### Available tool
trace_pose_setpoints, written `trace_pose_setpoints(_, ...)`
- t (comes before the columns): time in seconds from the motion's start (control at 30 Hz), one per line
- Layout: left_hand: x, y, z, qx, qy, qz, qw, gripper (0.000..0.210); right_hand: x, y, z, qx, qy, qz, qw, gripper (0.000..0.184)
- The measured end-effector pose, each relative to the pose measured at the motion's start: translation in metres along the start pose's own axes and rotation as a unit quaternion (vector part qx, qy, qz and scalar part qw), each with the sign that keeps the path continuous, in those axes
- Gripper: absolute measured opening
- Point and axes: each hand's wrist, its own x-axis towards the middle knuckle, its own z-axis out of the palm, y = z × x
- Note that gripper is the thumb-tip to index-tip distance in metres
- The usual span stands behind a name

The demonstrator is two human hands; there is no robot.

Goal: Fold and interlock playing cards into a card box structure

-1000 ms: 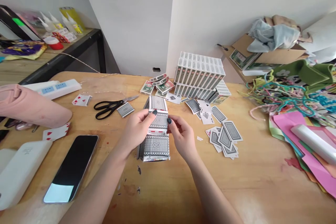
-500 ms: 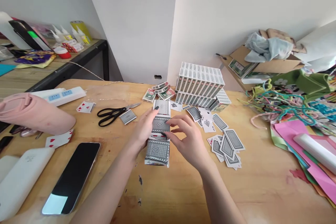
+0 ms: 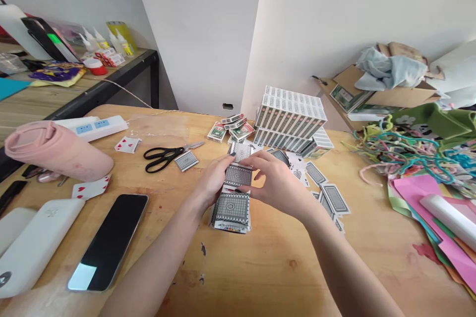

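Observation:
A long block made of folded grey-backed playing cards [image 3: 232,208] lies lengthwise in front of me, with white edges showing at its near end. My left hand [image 3: 216,178] is closed around the block's left side, thumb on top near the far end. My right hand [image 3: 278,183] spans the middle folded card [image 3: 238,177] from the right, index finger at its far edge and thumb at its near edge. The right hand's other fingers are partly hidden. Left of the block lie a small folded card [image 3: 186,160] and black-handled scissors [image 3: 163,157].
Stacked card boxes [image 3: 292,114] stand at the back, with several loose boxes [image 3: 232,129] beside them. Loose cards [image 3: 334,198] spread to the right. A phone [image 3: 109,242], white power bank [image 3: 40,245], pink rolled pouch [image 3: 59,151] and power strip [image 3: 92,128] occupy the left; yarn [image 3: 412,146] lies right.
The camera view has shifted, so the scene sits farther right. My right index finger has moved to the far edge of the middle card; my left hand keeps its hold on the block.

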Motion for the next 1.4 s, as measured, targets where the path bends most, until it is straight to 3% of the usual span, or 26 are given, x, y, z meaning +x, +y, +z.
trace_pose_setpoints(0.17, -0.010, 0.014, -0.005, -0.008, -0.113, -0.066, 0.991, 0.027, 0.004, 0.003, -0.010, 0.013, -0.025, -0.014, 0.999, 0.037)
trace_pose_setpoints(0.37, -0.024, 0.032, -0.028, 0.150, -0.268, -0.074, 0.949, 0.031, 0.006, 0.003, -0.016, 0.013, -0.044, -0.012, 0.999, 0.031)
trace_pose_setpoints(0.5, -0.030, 0.027, -0.032, 0.093, -0.341, -0.095, 0.931, 0.047, 0.009, 0.002, -0.019, -0.016, -0.059, -0.014, 0.998, 0.031)
trace_pose_setpoints(0.73, -0.038, 0.021, -0.024, 0.052, -0.299, -0.125, 0.945, 0.068, 0.011, -0.001, -0.020, -0.062, -0.070, -0.002, 0.996, 0.027)
trace_pose_setpoints(0.93, -0.041, 0.021, -0.022, 0.067, -0.250, -0.135, 0.957, 0.062, 0.011, -0.007, -0.022, -0.067, -0.081, 0.006, 0.994, 0.032)
trace_pose_setpoints(1.1, -0.043, 0.022, -0.021, 0.070, -0.255, -0.124, 0.957, 0.060, 0.016, -0.012, -0.031, -0.080, -0.121, 0.003, 0.989, 0.030)
trace_pose_setpoints(1.4, -0.044, 0.024, -0.019, 0.049, -0.238, -0.128, 0.961, 0.052, 0.020, -0.013, -0.034, -0.101, -0.129, 0.002, 0.987, 0.032)
